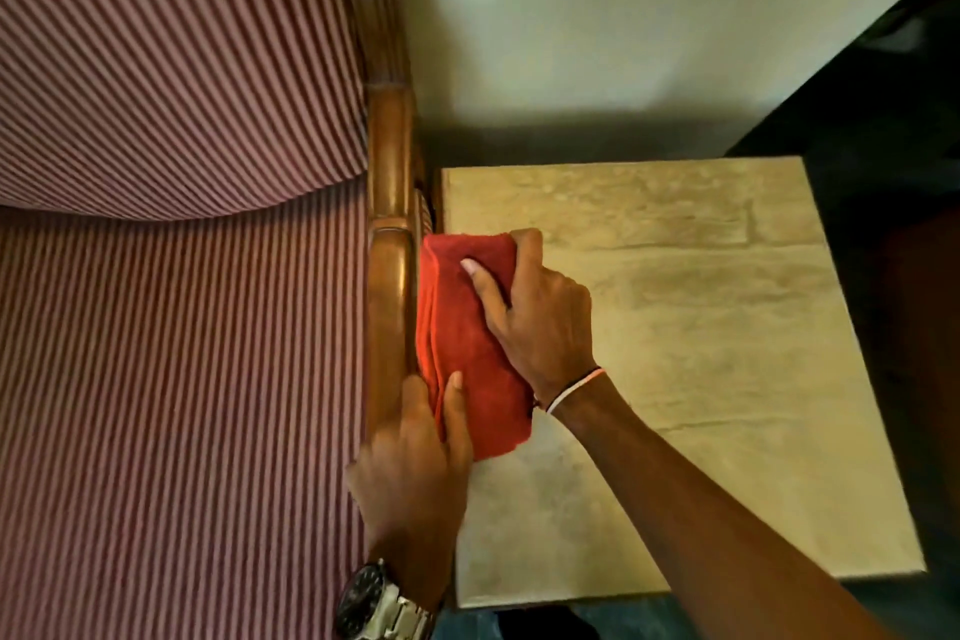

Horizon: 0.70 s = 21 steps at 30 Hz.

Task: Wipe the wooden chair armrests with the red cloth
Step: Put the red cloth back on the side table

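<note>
The wooden armrest (390, 276) runs top to bottom through the middle of the head view, along the right side of a striped chair. A folded red cloth (462, 343) lies pressed against the armrest's outer right side. My right hand (535, 317) grips the cloth's upper part, thumb on top of it. My left hand (415, 463), with a metal watch on the wrist, holds the cloth's lower end against the armrest. Part of the cloth is hidden under both hands.
A beige stone-topped side table (701, 379) stands right beside the armrest, under my right forearm. The striped seat cushion (171, 405) and backrest (171, 57) fill the left. A pale wall (623, 5) is behind; dark floor lies at the right.
</note>
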Motion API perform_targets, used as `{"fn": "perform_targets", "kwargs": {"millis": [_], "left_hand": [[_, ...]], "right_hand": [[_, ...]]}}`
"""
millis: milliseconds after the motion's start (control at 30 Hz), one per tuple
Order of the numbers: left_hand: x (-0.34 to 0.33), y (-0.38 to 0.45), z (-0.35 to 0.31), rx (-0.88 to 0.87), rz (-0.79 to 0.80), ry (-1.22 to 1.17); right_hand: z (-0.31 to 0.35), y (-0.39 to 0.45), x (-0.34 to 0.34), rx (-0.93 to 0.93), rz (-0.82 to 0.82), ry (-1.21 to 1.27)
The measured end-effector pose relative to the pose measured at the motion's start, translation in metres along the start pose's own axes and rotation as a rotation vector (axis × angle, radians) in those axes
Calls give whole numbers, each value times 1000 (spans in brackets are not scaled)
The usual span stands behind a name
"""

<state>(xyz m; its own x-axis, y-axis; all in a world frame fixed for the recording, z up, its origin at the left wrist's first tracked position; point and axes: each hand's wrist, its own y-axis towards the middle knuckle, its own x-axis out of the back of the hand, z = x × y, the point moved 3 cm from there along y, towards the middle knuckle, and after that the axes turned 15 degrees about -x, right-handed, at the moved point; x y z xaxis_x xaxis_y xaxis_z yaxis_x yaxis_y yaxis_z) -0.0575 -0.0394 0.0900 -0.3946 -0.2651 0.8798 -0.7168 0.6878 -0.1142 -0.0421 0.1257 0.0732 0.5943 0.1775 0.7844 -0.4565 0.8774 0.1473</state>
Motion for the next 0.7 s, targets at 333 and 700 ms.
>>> {"fn": "perform_targets", "kwargs": {"millis": [333, 700], "left_hand": [[-107, 11, -15, 84, 166, -131], [-151, 25, 4, -51, 126, 103]], "right_hand": [[-103, 15, -26, -113, 408, 9], [-146, -68, -32, 210, 657, -390]]}}
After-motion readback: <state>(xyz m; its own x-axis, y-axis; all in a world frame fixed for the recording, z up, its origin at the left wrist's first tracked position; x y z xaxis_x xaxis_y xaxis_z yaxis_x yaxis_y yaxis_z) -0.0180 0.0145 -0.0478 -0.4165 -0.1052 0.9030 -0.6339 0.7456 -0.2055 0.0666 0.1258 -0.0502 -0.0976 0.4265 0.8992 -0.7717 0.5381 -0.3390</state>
